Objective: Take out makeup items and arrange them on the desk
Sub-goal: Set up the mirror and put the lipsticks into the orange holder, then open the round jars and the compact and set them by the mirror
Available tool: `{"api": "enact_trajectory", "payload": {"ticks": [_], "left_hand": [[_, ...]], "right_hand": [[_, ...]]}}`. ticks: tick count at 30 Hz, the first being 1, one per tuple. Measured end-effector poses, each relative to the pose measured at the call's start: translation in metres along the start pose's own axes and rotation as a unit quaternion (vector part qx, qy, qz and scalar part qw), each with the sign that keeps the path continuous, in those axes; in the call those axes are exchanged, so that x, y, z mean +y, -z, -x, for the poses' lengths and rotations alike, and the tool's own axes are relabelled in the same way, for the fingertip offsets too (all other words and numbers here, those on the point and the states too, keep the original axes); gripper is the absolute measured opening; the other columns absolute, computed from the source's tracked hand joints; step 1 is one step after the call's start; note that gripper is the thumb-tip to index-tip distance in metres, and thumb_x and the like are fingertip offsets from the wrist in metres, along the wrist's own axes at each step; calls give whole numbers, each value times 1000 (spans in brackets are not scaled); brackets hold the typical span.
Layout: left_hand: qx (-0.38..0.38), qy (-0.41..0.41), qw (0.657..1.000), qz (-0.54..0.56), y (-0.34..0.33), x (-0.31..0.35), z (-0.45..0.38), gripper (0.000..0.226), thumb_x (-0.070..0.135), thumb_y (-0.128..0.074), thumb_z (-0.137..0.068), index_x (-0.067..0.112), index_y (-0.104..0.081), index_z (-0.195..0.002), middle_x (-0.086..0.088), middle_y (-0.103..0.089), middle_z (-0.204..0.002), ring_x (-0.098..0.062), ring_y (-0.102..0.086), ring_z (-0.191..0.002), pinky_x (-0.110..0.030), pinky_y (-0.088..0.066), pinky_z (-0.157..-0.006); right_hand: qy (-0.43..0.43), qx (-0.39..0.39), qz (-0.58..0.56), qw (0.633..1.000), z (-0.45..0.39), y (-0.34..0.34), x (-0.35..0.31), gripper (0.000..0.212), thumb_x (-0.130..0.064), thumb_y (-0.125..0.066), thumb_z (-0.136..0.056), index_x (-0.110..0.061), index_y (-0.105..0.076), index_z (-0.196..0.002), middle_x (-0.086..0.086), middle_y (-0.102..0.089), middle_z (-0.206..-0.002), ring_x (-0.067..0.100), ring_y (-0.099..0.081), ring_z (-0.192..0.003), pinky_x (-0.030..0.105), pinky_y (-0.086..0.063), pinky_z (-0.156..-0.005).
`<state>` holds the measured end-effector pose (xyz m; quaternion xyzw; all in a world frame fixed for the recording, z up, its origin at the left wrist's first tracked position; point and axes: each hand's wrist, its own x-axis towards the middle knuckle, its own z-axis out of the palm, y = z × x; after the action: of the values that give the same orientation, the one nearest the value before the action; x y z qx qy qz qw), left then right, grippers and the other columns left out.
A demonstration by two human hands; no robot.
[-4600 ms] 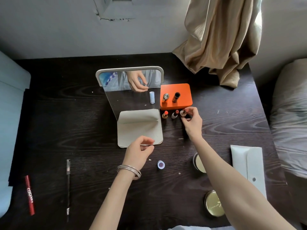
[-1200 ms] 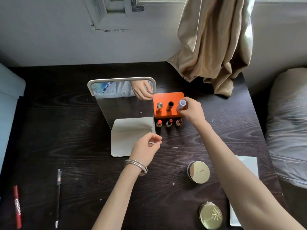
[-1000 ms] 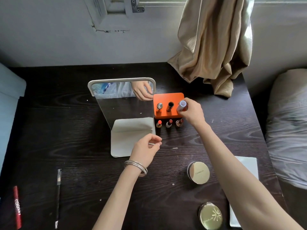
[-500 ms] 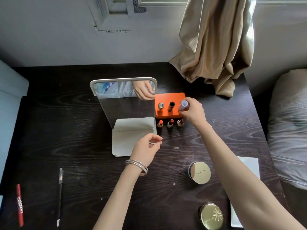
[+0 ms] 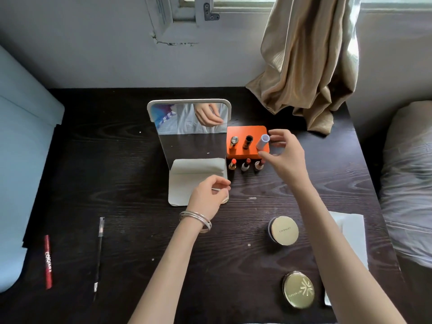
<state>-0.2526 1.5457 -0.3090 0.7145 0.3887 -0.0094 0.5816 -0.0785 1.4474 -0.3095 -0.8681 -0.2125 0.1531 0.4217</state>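
lipsticks [image 5: 245,165], dark desk [image 5: 117,160], beige curtain [image 5: 308,66]

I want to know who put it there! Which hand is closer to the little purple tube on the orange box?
The right hand. Its open fingers sit just beside the purple tube on the orange box. The left hand is farther back, by the mirror's base.

The counter [image 5: 117,160] is dark wood with a plain open grain, matt. The orange block [image 5: 247,133] looks smooth and matt. The two round compacts [image 5: 283,231] [image 5: 298,289] have glossy gold lids, metallic in look. The mirror [image 5: 191,136] is polished glass in a pale smooth frame. The curtain [image 5: 308,61] is cloth with a satin sheen. The bangles [image 5: 196,218] are shiny metal.
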Motion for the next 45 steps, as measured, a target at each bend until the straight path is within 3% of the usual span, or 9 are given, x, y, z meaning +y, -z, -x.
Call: {"api": "enact_trajectory", "payload": {"ticks": [3, 6, 12, 18, 21, 33, 37, 40, 45], "left_hand": [[15, 2, 1000, 2, 7, -5, 14, 16, 9, -58, -88, 23, -62, -93, 1, -69, -100, -15, -63, -94, -26, -49, -88], [38, 13, 999, 17, 17, -17, 30, 13, 11, -59, -88, 20, -63, -96, -1, -69, -103, -15, -63, -96, -20, -48, -82], [90, 42, 994, 51, 52, -56, 71, 17, 6, -60, -87, 16, -63, -100, 3, -66, -95, -10, -62, -90, -17, -49, -85], [115, 50, 990, 57, 104, -100, 103, 18, 6, -59, -87, 18, -64, -99, 3, -68, -96, -5, -62, -87, -12, -47, -80], [120, 52, 990, 56, 135, -114, 116, 17, 9, -59, -88, 20, -63, -100, 4, -67, -99, -6, -63, -90, -15, -48, -80], [90, 52, 994, 39, 201, -144, 123, 17, 9, -58, -89, 21, -62, -101, 1, -67, -106, -11, -63, -98, -25, -50, -90], [42, 18, 999, 28, 188, -131, 111, 17, 7, -58, -88, 18, -62, -100, 5, -66, -97, 0, -61, -87, -13, -48, -81], [-2, -7, 1000, 24, 163, -114, 101, 18, 4, -59, -86, 16, -63, -98, 2, -67, -96, -7, -62, -88, -22, -49, -87], [-74, -37, 997, -6, 105, -85, 88, 18, 5, -60, -85, 21, -63, -92, 2, -68, -95, -14, -64, -97, -30, -49, -94]], "right_hand": [[-10, -44, -73, 996, 39, 1, -19, 52, -10, -78, -73, -16, -54, -118, -2, -59, -112, 7, -57, -95, 11, -47, -72], [-6, -113, -115, 987, 75, -11, -32, 47, -9, -77, -73, -20, -56, -114, -4, -60, -106, 0, -58, -92, 8, -48, -69], [12, -245, -99, 964, 126, -63, -50, 46, -10, -77, -75, -24, -53, -111, -2, -59, -111, 7, -60, -94, 10, -49, -70], [27, -290, -80, 953, 165, -117, -80, 46, -14, -76, -76, -24, -52, -115, -3, -58, -112, 3, -59, -92, 7, -47, -70], [25, -291, -84, 953, 181, -143, -97, 45, -16, -76, -77, -26, -52, -114, -2, -59, -111, 11, -61, -97, 13, -49, -75], [-9, -238, -109, 965, 220, -195, -131, 42, -14, -74, -79, -26, -52, -112, -2, -60, -109, 7, -63, -93, 12, -49, -79], [-45, -183, -117, 975, 223, -179, -119, 42, -12, -74, -78, -25, -54, -112, 0, -62, -109, 5, -62, -95, 8, -48, -78], [-68, -140, -113, 981, 225, -155, -105, 42, -14, -74, -79, -24, -54, -114, -4, -61, -110, -2, -59, -97, 4, -45, -74], [-91, -39, -65, 993, 222, -106, -57, 41, -14, -73, -79, -21, -56, -115, -3, -58, -116, 8, -55, -106, 12, -43, -85]]}}
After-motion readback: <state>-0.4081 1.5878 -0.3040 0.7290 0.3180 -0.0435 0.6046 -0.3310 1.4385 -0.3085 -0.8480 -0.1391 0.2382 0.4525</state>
